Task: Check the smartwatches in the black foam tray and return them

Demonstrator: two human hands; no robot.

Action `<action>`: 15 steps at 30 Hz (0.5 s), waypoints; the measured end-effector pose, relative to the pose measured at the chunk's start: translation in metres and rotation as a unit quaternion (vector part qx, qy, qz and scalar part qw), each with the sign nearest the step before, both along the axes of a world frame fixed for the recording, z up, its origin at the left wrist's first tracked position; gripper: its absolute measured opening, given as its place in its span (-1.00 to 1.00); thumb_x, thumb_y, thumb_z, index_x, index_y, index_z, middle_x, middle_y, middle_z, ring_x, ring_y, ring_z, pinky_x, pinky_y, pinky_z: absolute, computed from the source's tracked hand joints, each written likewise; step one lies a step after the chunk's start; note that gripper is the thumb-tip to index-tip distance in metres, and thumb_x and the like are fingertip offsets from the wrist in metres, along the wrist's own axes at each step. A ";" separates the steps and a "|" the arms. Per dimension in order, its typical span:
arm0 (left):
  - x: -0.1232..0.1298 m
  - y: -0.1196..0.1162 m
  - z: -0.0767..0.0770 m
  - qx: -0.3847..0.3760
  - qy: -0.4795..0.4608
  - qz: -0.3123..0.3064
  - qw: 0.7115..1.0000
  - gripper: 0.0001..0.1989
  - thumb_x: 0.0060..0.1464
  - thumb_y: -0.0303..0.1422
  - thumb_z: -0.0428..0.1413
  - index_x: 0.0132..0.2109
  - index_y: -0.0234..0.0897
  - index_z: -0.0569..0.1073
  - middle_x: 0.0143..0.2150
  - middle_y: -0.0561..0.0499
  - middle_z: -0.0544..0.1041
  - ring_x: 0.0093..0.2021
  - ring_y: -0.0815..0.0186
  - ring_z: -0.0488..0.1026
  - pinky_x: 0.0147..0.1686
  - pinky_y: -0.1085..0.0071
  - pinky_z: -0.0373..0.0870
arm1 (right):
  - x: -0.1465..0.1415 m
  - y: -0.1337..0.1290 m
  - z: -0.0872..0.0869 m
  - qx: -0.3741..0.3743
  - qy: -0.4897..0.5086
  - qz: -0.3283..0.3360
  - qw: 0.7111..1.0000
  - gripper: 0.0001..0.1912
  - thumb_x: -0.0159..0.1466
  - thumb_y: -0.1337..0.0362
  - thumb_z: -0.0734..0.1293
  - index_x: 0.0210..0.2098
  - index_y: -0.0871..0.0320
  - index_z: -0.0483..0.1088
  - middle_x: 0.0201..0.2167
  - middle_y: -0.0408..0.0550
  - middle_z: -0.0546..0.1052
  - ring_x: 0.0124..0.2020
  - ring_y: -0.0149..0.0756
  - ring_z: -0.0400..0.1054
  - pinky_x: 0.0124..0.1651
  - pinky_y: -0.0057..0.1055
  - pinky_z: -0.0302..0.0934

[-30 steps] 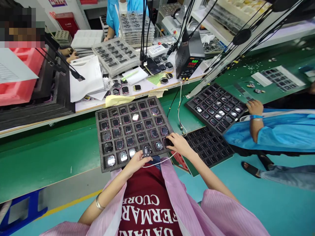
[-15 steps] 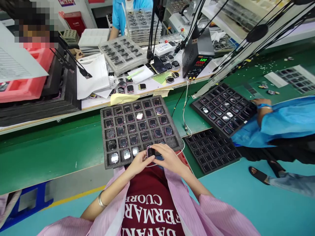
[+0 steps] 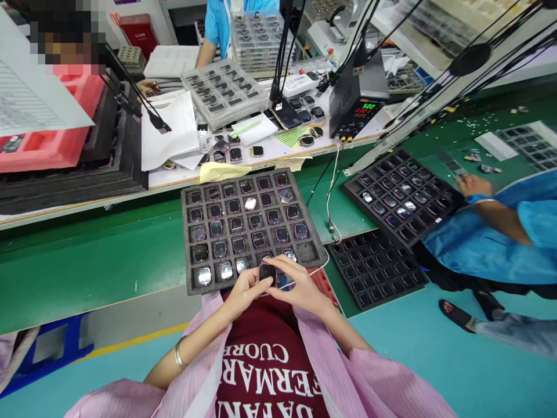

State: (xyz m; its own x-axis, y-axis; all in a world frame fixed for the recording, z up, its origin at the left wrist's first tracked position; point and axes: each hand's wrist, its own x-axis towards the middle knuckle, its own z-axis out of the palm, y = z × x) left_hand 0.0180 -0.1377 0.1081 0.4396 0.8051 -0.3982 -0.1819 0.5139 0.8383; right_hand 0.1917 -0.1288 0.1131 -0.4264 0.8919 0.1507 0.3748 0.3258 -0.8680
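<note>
A dark square watch body (image 3: 267, 273) is held between both hands over the near edge of a grey foam tray (image 3: 188, 255). My left hand (image 3: 243, 290) pinches it from the left, thumb on its dark face. My right hand (image 3: 300, 284) grips its right side with thumb and fingers. A white cable (image 3: 322, 264) runs from my right hand toward the bench. The tray holds rows of similar watch bodies, and one compartment (image 3: 307, 252) near its right corner has none in it.
Beyond the tray is a bench edge (image 3: 174, 181) with papers, clear trays, a phone (image 3: 288, 115) and a power supply (image 3: 359, 96). To the right are two black trays (image 3: 402, 194) and a person's hand (image 3: 474, 186). Black foam trays (image 3: 126, 168) are stacked at left.
The view has shifted slightly. The watch body now faces up more between my hands. Red digits on the power supply changed from zeros to other values. The other person's hand moved off the black tray's corner.
</note>
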 end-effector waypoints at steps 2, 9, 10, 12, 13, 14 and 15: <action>-0.002 -0.001 0.004 0.026 0.005 0.003 1.000 -0.57 -0.04 -0.03 0.20 -0.41 -0.40 0.45 -0.57 0.13 0.25 -0.57 0.50 0.05 -0.53 0.51 -0.01 | -0.001 -0.002 0.004 0.008 0.026 0.002 1.000 -0.49 0.17 0.34 0.40 0.11 0.11 0.32 -0.08 0.04 0.46 -0.07 -0.16 0.38 -0.01 -0.20 0.33; -0.006 -0.005 0.010 0.073 0.037 0.008 0.997 -0.57 -0.03 -0.02 0.18 -0.46 -0.37 0.45 -0.56 0.06 0.34 -0.53 0.41 0.21 -0.49 0.47 0.12 | -0.003 -0.005 0.010 0.034 0.052 0.011 0.998 -0.47 0.16 0.34 0.42 0.12 0.09 0.32 -0.10 0.04 0.44 -0.09 -0.18 0.37 -0.02 -0.20 0.33; -0.006 -0.005 0.010 0.080 0.040 0.010 0.996 -0.57 -0.03 -0.03 0.18 -0.48 -0.36 0.43 -0.57 0.07 0.32 -0.54 0.43 0.18 -0.50 0.48 0.10 | -0.003 -0.005 0.011 0.035 0.051 0.012 0.998 -0.47 0.17 0.33 0.42 0.12 0.09 0.32 -0.10 0.04 0.44 -0.09 -0.17 0.37 -0.02 -0.20 0.33; -0.006 -0.006 0.010 0.094 0.042 0.013 0.995 -0.58 -0.01 -0.05 0.18 -0.50 -0.36 0.39 -0.58 0.10 0.26 -0.56 0.46 0.11 -0.52 0.49 0.04 | -0.002 -0.006 0.012 0.035 0.051 0.015 0.998 -0.48 0.18 0.33 0.42 0.12 0.09 0.32 -0.09 0.05 0.43 -0.08 -0.18 0.37 -0.02 -0.20 0.34; -0.006 -0.007 0.010 0.099 0.041 0.012 0.994 -0.59 0.00 -0.07 0.18 -0.50 -0.36 0.38 -0.59 0.11 0.24 -0.56 0.47 0.09 -0.53 0.50 0.03 | -0.002 -0.006 0.012 0.035 0.050 0.017 0.998 -0.49 0.18 0.33 0.41 0.12 0.10 0.32 -0.09 0.05 0.43 -0.08 -0.18 0.37 -0.03 -0.20 0.34; -0.006 -0.007 0.010 0.104 0.038 0.010 0.994 -0.60 0.01 -0.08 0.17 -0.50 -0.36 0.38 -0.58 0.12 0.23 -0.56 0.48 0.08 -0.54 0.50 0.02 | -0.002 -0.006 0.013 0.036 0.050 0.018 0.998 -0.49 0.18 0.33 0.41 0.12 0.09 0.32 -0.09 0.05 0.43 -0.08 -0.18 0.37 -0.03 -0.21 0.34; -0.006 -0.007 0.010 0.107 0.034 0.007 0.994 -0.61 0.02 -0.09 0.17 -0.49 -0.36 0.38 -0.58 0.12 0.23 -0.56 0.48 0.08 -0.54 0.50 0.02 | -0.001 -0.006 0.013 0.038 0.050 0.020 0.998 -0.49 0.19 0.33 0.41 0.12 0.09 0.32 -0.09 0.05 0.42 -0.08 -0.18 0.37 -0.03 -0.22 0.34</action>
State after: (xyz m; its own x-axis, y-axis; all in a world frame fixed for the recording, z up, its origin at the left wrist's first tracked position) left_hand 0.0118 -0.1445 0.1180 0.4053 0.8805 -0.2461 -0.1269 0.3208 0.9386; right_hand 0.1905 -0.1346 0.1261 -0.4402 0.8591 0.2610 0.2727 0.4049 -0.8728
